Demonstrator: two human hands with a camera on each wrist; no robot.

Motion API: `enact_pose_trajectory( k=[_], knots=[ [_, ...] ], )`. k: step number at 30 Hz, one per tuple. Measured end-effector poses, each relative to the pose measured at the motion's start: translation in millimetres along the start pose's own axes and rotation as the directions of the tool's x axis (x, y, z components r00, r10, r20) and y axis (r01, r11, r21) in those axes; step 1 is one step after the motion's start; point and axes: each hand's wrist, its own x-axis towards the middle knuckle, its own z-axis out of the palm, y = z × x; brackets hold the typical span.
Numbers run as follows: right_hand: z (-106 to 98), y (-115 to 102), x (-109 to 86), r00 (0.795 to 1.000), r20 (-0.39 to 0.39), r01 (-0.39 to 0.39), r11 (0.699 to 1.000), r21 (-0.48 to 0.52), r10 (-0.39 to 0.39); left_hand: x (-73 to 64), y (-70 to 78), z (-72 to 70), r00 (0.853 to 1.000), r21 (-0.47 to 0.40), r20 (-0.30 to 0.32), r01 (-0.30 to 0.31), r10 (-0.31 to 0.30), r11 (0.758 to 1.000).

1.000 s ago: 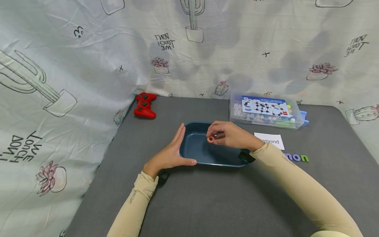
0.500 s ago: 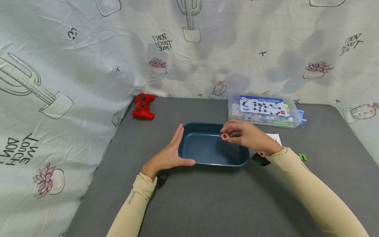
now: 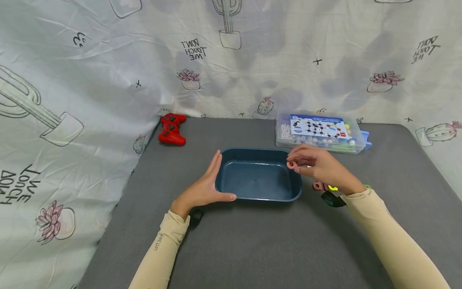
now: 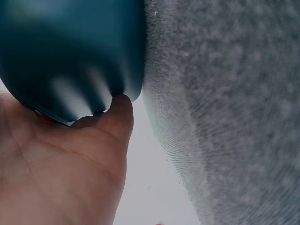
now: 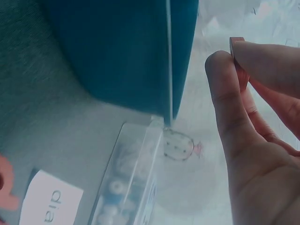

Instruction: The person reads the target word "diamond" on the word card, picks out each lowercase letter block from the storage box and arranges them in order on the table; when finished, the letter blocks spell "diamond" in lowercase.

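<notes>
A dark blue rectangular tray (image 3: 256, 180) stands on the grey table. Straight fingers of my left hand (image 3: 203, 188) lie along its left end, while the thumb rests at the near rim; in the left wrist view they touch the outer wall. Above the tray's far right corner, my right hand (image 3: 317, 164) pinches a small reddish-pink letter (image 3: 291, 165) with a round hole between thumb and fingertips. Right of the tray lie another pink letter (image 3: 317, 185) and a yellow letter (image 3: 333, 188), partly covered by the right wrist. A white card (image 5: 49, 199) shows "dia" in the right wrist view.
Behind the right hand is a clear plastic box (image 3: 319, 134) with a molecule-model label and small balls inside. A red game controller (image 3: 172, 129) lies at the back left. A printed cloth (image 3: 231, 80) hangs along the far table edge.
My right hand has moved right with the pink letter, from over the tray's middle to its right end. The left hand stays at the tray. Letters beside the tray have come into sight.
</notes>
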Motion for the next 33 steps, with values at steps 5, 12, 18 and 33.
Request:
enact_pose_trajectory(
  k=[5, 12, 18, 33],
  knots=[
    [-7, 7, -15.0, 0.999, -0.044, -0.001, 1.000, 0.014, 0.002, 0.8, 1.4, 0.6, 1.000, -0.005, 0.004, 0.004, -0.004, 1.000],
    [-19, 18, -36.5, 0.995, -0.091, -0.031, 0.999, 0.009, 0.032, -0.4, 1.9, -0.2, 1.000, -0.010, 0.009, 0.004, -0.004, 1.000],
    [-29, 30, -53.6, 0.989, -0.130, -0.077, 0.997, -0.020, 0.074, 0.3, 2.0, -2.1, 1.000, -0.003, 0.011, 0.005, -0.005, 1.000],
    [-44, 56, -87.3, 0.959, -0.244, -0.162, 0.984, -0.069, 0.141, 1.0, 2.0, -2.4, 1.000, -0.009, 0.008, 0.001, -0.001, 1.000]
  ],
)
